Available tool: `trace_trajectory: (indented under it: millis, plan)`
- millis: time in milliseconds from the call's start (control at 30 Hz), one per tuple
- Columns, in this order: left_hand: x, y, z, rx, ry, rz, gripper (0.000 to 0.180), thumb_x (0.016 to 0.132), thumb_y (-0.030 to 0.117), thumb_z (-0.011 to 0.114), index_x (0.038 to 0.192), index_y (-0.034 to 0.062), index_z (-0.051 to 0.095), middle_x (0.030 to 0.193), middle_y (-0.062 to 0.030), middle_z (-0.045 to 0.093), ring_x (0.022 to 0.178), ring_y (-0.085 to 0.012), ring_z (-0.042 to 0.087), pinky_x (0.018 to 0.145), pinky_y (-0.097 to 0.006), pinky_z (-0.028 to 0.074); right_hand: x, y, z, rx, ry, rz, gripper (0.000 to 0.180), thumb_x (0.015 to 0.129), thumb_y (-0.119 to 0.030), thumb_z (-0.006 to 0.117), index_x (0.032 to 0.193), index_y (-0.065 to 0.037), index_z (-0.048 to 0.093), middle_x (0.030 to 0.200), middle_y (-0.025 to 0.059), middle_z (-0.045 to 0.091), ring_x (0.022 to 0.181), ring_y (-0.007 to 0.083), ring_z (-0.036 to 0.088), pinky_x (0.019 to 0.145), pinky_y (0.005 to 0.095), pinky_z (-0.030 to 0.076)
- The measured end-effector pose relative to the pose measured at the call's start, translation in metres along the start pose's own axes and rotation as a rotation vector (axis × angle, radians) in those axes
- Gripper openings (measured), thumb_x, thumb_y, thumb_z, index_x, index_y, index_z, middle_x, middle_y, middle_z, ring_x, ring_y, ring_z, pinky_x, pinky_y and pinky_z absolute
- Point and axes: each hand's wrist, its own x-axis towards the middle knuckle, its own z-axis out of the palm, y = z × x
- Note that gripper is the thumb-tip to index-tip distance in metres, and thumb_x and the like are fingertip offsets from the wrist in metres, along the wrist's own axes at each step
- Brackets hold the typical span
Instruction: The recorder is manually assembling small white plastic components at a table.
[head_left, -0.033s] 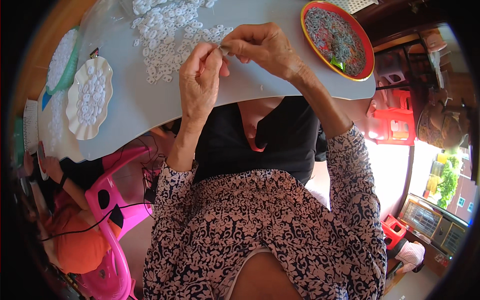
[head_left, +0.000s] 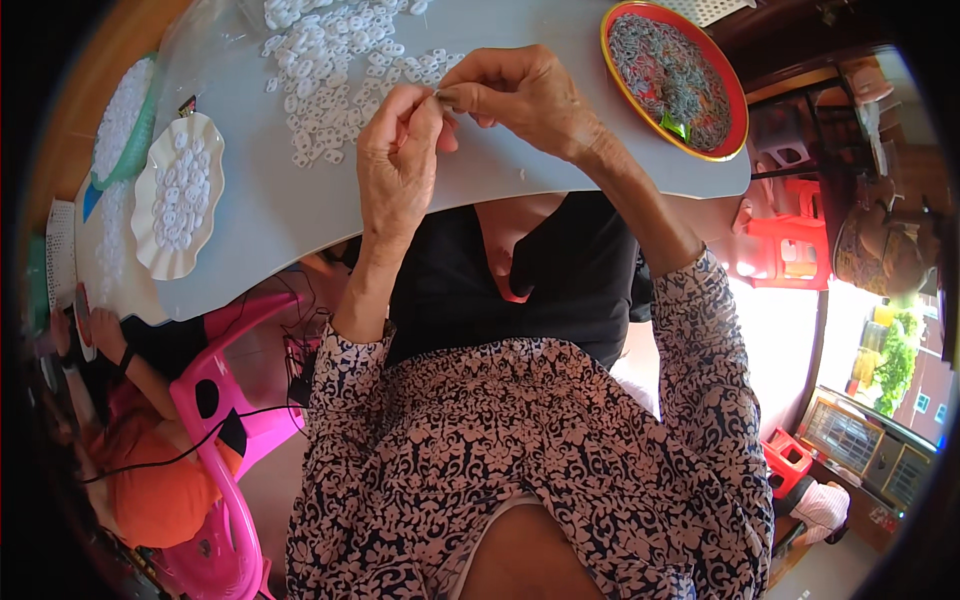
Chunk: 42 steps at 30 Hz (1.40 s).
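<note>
So in the head view we've got both hands up over the pale grey tabletop (head_left: 300,210), meeting near its middle. Our left hand (head_left: 395,165) has thumb and forefinger pressed together on a tiny white plastic piece (head_left: 438,96), and our right hand (head_left: 520,95) pinches the same bit from the other side, so the fingertips of both hands basically touch. The piece is too small to make out its shape properly.

Just beyond the hands, toward the far edge of the tabletop, there's a loose heap of small white plastic rings (head_left: 335,60) spread flat, with a few strays reaching close to our left knuckles. Over at the far right corner sits a round red tray with a yellow rim (head_left: 735,110), full of grey and reddish little pieces, with a green scrap in it near the rim.

On the left edge we see a scalloped cream dish (head_left: 150,255) holding more white rings, and next to it, further out, a green-rimmed bowl (head_left: 100,170) also full of white bits.

Below the tabletop's left edge there's a pink plastic chair (head_left: 215,440), and another person's arm (head_left: 130,365) beside it. Red plastic stools (head_left: 790,250) stand off past the right edge.
</note>
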Motion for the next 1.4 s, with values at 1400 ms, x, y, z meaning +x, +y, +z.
trace_trajectory:
  millis: [1400]
  plan:
    - [0.001,-0.002,-0.004,-0.619,-0.141,-0.304,0.011,0.088,0.011,0.053,0.086,0.001,0.059,0.068,-0.0035,0.054,0.076,-0.0159,0.055,0.076,-0.027,0.043,0.026,0.003,-0.068,-0.875,-0.063,-0.206,0.014,0.075,-0.009,0.058,0.078,0.001,0.066,0.072,0.0213,0.062,0.065,0.034,0.062,0.063,0.0404,0.05]
